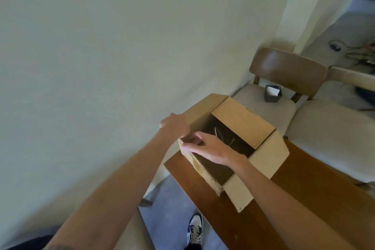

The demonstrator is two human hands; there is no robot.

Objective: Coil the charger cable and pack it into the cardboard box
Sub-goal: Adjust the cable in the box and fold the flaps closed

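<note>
A brown cardboard box stands on the corner of a dark wooden table. Its far flap is folded partly over the opening; the right and near flaps hang outward. Deep in the dark inside lies a pale cable, only partly visible. My left hand rests against the left flap from outside, fingers hidden behind it. My right hand reaches across the opening and grips the edge of that same left flap at the box's near left corner.
Two wooden chairs with pale cushions stand beyond the table; the nearer chair carries a small dark container. Cables lie on the floor at far right. A wall runs along the left. My shoe shows below the table edge.
</note>
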